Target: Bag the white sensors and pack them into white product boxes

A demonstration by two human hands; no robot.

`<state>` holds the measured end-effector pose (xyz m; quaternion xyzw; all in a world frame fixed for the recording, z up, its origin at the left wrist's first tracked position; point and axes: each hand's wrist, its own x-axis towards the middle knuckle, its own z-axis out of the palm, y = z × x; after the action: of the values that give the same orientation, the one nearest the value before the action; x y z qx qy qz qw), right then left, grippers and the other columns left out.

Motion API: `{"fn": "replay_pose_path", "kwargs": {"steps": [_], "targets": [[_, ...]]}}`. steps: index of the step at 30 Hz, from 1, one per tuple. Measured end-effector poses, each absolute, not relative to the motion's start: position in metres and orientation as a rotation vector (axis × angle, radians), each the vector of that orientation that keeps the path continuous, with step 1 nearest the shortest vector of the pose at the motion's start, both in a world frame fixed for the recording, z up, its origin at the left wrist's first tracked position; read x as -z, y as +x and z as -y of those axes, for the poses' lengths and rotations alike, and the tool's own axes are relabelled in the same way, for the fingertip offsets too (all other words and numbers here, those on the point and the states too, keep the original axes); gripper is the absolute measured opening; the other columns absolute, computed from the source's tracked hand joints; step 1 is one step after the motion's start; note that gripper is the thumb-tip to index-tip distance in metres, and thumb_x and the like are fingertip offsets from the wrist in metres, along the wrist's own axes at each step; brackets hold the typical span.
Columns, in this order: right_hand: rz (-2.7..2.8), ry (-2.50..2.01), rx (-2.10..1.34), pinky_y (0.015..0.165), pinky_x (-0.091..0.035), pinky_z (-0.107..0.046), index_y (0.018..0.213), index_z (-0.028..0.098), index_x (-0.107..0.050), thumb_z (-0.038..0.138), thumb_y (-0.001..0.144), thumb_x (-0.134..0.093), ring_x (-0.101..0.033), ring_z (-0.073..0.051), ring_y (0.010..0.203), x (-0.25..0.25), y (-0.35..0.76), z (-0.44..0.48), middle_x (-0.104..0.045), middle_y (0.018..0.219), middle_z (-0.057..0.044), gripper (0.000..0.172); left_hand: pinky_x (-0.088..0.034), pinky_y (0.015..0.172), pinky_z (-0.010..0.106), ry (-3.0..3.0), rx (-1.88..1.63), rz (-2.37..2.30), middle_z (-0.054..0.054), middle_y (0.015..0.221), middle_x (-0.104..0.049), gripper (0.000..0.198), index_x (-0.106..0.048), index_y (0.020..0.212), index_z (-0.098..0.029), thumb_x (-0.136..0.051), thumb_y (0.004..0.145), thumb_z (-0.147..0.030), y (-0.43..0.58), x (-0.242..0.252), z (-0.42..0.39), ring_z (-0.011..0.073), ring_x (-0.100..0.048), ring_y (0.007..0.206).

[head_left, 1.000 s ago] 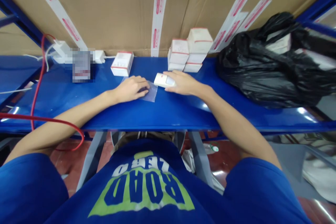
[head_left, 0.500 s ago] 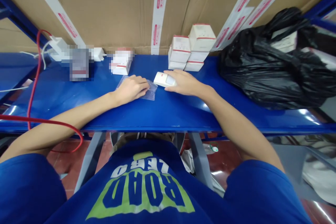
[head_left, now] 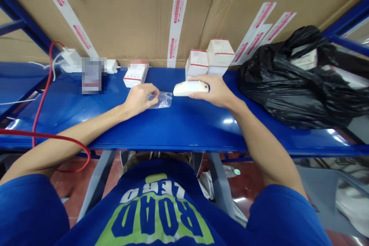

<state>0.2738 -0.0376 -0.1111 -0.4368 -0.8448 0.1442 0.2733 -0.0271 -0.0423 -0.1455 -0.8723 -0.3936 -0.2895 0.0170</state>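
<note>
In the head view my right hand (head_left: 215, 90) grips a white plastic device (head_left: 187, 88), long and rounded with a small dark spot near its end; its kind I cannot make out. Fingers lie along the far side and the thumb along the near side. My left hand (head_left: 142, 99) pinches a clear plastic bag (head_left: 163, 100) between thumb and fingers, low over the blue table (head_left: 173, 130). The bag's free end points right, just short of the device's left tip.
Small white boxes (head_left: 198, 61) are stacked behind my right hand. Another white box (head_left: 135, 77) lies behind my left. A black plastic bag (head_left: 276, 84) holding boxes fills the right side. A red cable (head_left: 43, 103) crosses my left forearm; white chargers (head_left: 70, 59) stand at the back left.
My right hand has lifted and tipped the white device, so its side edge now shows. My left fingers have curled into a pinch on the bag.
</note>
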Motion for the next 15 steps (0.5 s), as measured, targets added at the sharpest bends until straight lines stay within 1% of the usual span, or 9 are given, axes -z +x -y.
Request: {"fn": "replay_pose_path", "kwargs": {"steps": [3, 5, 9, 13, 15], "targets": [[2.310, -1.087, -0.497, 0.095, -0.055, -0.050, 0.118, 0.023, -0.078, 0.048, 0.075, -0.080, -0.072, -0.034, 0.108, 0.107, 0.274, 0.042, -0.079, 0.119, -0.008, 0.050, -0.059, 0.078, 0.034, -2.713, 0.996, 1.267, 0.006, 0.084, -0.077, 0.022, -0.073, 0.084, -0.019, -0.053, 0.085, -0.026, -0.028, 0.144, 0.042, 0.0192, -0.071, 0.076], [2.334, -1.066, -0.528, 0.095, -0.055, -0.048, 0.117, 0.022, -0.078, 0.047, 0.073, -0.081, -0.072, -0.033, 0.107, 0.108, 0.270, 0.043, -0.080, 0.118, -0.008, 0.051, -0.060, 0.077, 0.034, -2.720, 1.028, 1.269, 0.006, 0.084, -0.077, 0.021, -0.072, 0.084, -0.019, -0.053, 0.084, -0.027, -0.028, 0.143, 0.042, 0.0189, -0.070, 0.075], [2.334, -1.093, -0.550, 0.097, -0.054, -0.048, 0.117, 0.021, -0.078, 0.044, 0.073, -0.081, -0.072, -0.033, 0.108, 0.116, 0.261, 0.043, -0.079, 0.119, -0.009, 0.050, -0.060, 0.077, 0.033, -2.731, 1.053, 1.231, 0.006, 0.083, -0.076, 0.021, -0.071, 0.084, -0.019, -0.052, 0.085, -0.029, -0.025, 0.143, 0.046, 0.0184, -0.070, 0.075], [2.294, -1.113, -0.603, 0.095, -0.055, -0.048, 0.116, 0.021, -0.078, 0.046, 0.075, -0.079, -0.072, -0.031, 0.104, 0.119, 0.257, 0.043, -0.080, 0.114, -0.009, 0.049, -0.060, 0.075, 0.032, -2.756, 1.061, 1.180, 0.006, 0.082, -0.076, 0.022, -0.070, 0.083, -0.019, -0.051, 0.085, -0.030, -0.022, 0.143, 0.050, 0.0181, -0.070, 0.073], [2.285, -1.108, -0.618, 0.095, -0.055, -0.048, 0.116, 0.021, -0.078, 0.048, 0.076, -0.078, -0.073, -0.032, 0.104, 0.120, 0.256, 0.043, -0.080, 0.115, -0.009, 0.049, -0.060, 0.075, 0.033, -2.757, 1.058, 1.164, 0.006, 0.082, -0.076, 0.022, -0.070, 0.083, -0.019, -0.051, 0.086, -0.029, -0.020, 0.142, 0.051, 0.0185, -0.070, 0.074]]}}
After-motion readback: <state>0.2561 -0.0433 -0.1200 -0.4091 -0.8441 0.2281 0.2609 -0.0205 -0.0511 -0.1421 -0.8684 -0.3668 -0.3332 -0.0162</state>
